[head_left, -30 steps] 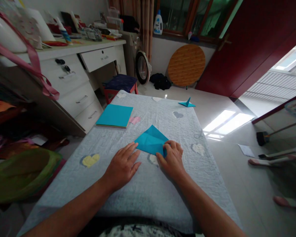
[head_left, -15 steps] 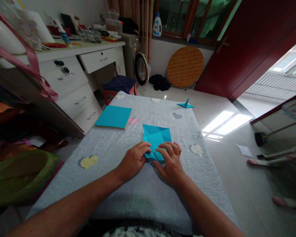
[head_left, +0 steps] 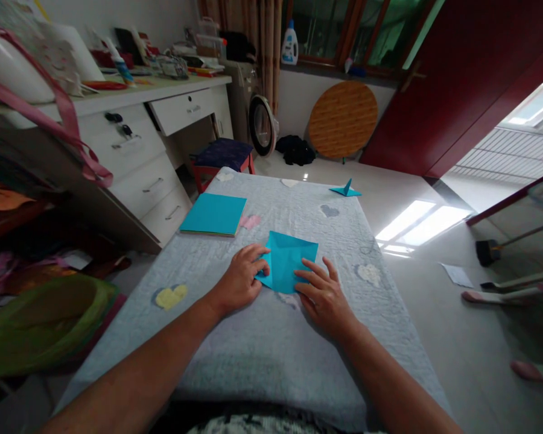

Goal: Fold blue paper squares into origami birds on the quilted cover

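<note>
A creased sheet of blue origami paper point(head_left: 285, 265) lies on the cloth-covered table point(head_left: 235, 367) before me. At its left corner, my left hand point(head_left: 242, 277) pinches the edge between thumb and curled fingers. My right hand point(head_left: 326, 296) rests on the paper's right side, fingers spread and lying flat, with the thumb partly hidden. Fold lines cross the sheet. A stack of square paper point(head_left: 215, 214), blue on top, sits farther off to the left. Near the far right corner stands a small folded blue paper shape point(head_left: 346, 189) with a raised point.
Beyond the table's far left corner is a stool with a dark cushion point(head_left: 221, 154). A white desk point(head_left: 140, 144) with drawers runs along the left. A green-lined bin point(head_left: 45, 325) stands at the lower left. A round wooden board point(head_left: 342, 120) leans against the back wall.
The paper has turned somewhat and its left part has opened out. My right hand's fingers have spread and shifted toward the right edge; my left hand has moved slightly left.
</note>
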Tool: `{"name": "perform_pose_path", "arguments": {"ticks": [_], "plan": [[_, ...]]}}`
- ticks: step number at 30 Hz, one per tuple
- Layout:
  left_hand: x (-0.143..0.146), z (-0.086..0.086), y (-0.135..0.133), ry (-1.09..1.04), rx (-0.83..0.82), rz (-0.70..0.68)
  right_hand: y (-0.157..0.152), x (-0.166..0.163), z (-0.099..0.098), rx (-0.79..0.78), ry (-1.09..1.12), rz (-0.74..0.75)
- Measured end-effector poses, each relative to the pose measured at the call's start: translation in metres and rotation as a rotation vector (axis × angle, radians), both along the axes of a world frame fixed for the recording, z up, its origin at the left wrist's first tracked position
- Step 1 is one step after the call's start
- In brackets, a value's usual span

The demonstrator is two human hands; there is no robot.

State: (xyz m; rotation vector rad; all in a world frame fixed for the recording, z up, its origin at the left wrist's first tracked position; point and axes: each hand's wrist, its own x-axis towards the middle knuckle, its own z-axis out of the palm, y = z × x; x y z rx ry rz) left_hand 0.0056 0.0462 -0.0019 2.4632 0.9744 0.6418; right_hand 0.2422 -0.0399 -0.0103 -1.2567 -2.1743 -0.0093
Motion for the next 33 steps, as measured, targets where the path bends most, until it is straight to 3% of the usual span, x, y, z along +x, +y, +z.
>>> {"name": "perform_pose_path", "arguments": {"ticks": [6,11,24,33], "plan": [[-0.003,0.010,-0.012,0.139,0.188,-0.070,0.002,-0.005,0.000,0.033,0.118,0.091],[-0.005,0.008,-0.005,0.172,0.293,-0.093,-0.001,-0.007,0.003,-0.066,0.136,0.079],[-0.005,0.013,0.001,0.232,0.189,-0.098,-0.001,-0.003,0.003,-0.249,0.320,-0.003],[-0.005,0.010,-0.002,0.155,0.101,-0.152,0.001,-0.005,0.000,-0.242,0.331,-0.093]]}}
